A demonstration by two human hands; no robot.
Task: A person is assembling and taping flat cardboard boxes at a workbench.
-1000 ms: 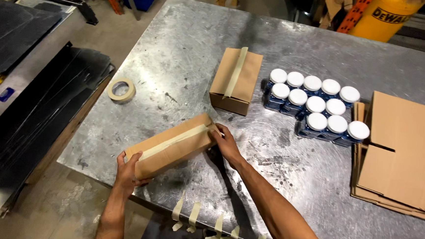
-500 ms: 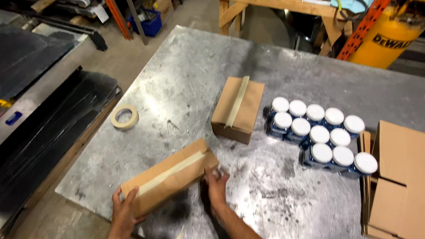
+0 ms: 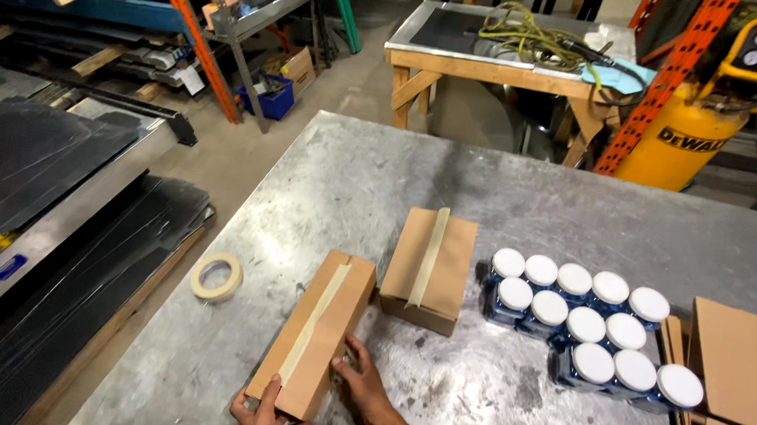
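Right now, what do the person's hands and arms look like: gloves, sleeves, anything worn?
Both are bare. The left hand shows no glove and no ring that can be made out. The right hand is also ungloved, and its forearm is bare down to the frame edge: no sleeve, watch or wristband in view.

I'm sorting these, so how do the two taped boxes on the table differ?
The near box is longer and narrower; the far box is shorter and squarer. Both hands, left and right, hold the near box; the far box lies untouched. Both are brown cardboard with one tape strip.
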